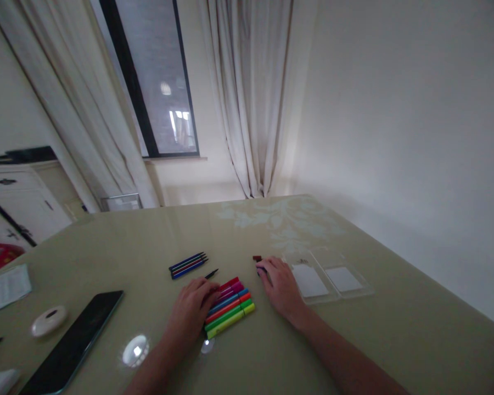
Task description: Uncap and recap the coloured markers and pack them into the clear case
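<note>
A row of several colored felt-tip markers (231, 308), pink, purple, blue, red, green and yellow-green, lies side by side on the table. My left hand (192, 303) is curled over the left ends of the upper markers. A dark pen tip (212, 273) pokes out beyond its fingers; the rest of that pen is hidden. To the right, my right hand (279, 282) rests low over the table with thumb and fingers pinched together. Between them shows a small dark, purplish bit, too covered to name. Just beyond those fingertips is a small dark-red piece (257, 258).
Several slim dark pens (188, 265) lie grouped left of the markers. An open clear plastic case (333, 280) with white inserts lies beside my right hand. At left are a black phone (74, 340), a round white object (49, 321) and papers (6, 291). A wall borders the table's right.
</note>
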The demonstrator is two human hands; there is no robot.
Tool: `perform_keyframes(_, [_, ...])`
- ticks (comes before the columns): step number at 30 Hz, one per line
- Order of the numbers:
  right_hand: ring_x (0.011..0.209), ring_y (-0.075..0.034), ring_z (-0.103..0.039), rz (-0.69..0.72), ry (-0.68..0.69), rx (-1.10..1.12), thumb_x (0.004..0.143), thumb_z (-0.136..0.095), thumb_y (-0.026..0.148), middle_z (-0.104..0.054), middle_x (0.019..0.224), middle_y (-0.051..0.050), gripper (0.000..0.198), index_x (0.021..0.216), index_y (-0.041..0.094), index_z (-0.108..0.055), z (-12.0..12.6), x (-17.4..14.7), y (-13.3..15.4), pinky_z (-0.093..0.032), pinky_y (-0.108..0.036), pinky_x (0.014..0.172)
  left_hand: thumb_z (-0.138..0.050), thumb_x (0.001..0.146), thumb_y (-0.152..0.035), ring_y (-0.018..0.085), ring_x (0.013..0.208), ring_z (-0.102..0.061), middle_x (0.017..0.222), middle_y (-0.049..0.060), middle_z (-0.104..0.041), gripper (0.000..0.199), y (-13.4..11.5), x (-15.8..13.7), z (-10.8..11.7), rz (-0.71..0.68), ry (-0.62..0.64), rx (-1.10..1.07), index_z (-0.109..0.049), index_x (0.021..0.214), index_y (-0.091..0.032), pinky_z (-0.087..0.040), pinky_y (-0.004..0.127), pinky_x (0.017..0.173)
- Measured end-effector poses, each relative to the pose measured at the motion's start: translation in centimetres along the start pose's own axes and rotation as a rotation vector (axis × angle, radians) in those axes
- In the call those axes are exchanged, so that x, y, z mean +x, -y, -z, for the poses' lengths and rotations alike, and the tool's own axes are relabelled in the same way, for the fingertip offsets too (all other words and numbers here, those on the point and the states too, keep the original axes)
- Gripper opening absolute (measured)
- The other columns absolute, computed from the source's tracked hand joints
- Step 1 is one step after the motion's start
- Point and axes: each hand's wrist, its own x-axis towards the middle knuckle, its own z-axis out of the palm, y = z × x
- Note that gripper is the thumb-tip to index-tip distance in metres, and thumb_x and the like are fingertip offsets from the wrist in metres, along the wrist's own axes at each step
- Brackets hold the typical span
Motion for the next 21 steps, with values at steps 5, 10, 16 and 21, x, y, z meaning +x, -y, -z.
perform_keyframes(5, [0.111,-0.025,-0.062,-0.062,0.049,-0.136,0.101,-0.051,0.019,-0.071,0.120,-0.011,0.027,0.121,0.020,-0.069,-0.1,0.2,-0.3,-0.045,-0.036,0.098,-0.047,0.100,-0.040,0.028,0.101,-0.065,0.104,0.008,-0.071,0.034,0.3,0.0,0.0,-0.020,0.000,-0.004,-0.078,0.104,-0.026,-0.050,0.042,0.093])
perform_keyframes(10, [0.125,-0.027,-0.058,-0.062,0.133,-0.253,0.104,-0.047,0.025,-0.066,0.138,-0.013,0.037,0.137,0.019,-0.063,-0.6,0.4,-0.3,-0.041,-0.041,0.107,-0.046,0.101,-0.042,0.026,0.102,-0.066,0.105,0.007,-0.071,0.036,0.9,0.0,-0.5,-0.041,-0.026,0.002,-0.078,0.103,-0.026,-0.051,0.040,0.094])
perform_keyframes(16, [0.129,-0.027,-0.057,-0.036,0.161,-0.216,0.104,-0.044,0.025,-0.063,0.144,-0.011,0.042,0.142,0.020,-0.061,-0.9,0.2,-0.1,-0.040,-0.044,0.111,-0.043,0.097,-0.043,0.030,0.111,-0.065,0.115,0.010,-0.070,0.040,2.5,0.4,2.7,0.068,-0.177,0.218,-0.074,0.110,-0.023,-0.050,0.044,0.101])
perform_keyframes(21, [0.129,-0.029,-0.057,-0.024,0.144,-0.176,0.102,-0.048,0.025,-0.064,0.144,-0.012,0.042,0.141,0.020,-0.062,-0.7,0.1,0.0,-0.040,-0.046,0.111,-0.045,0.087,-0.069,0.052,0.126,-0.051,0.143,0.020,-0.055,0.070,7.5,-2.0,10.0,0.527,-0.323,0.637,-0.058,0.136,-0.020,-0.045,0.067,0.096])
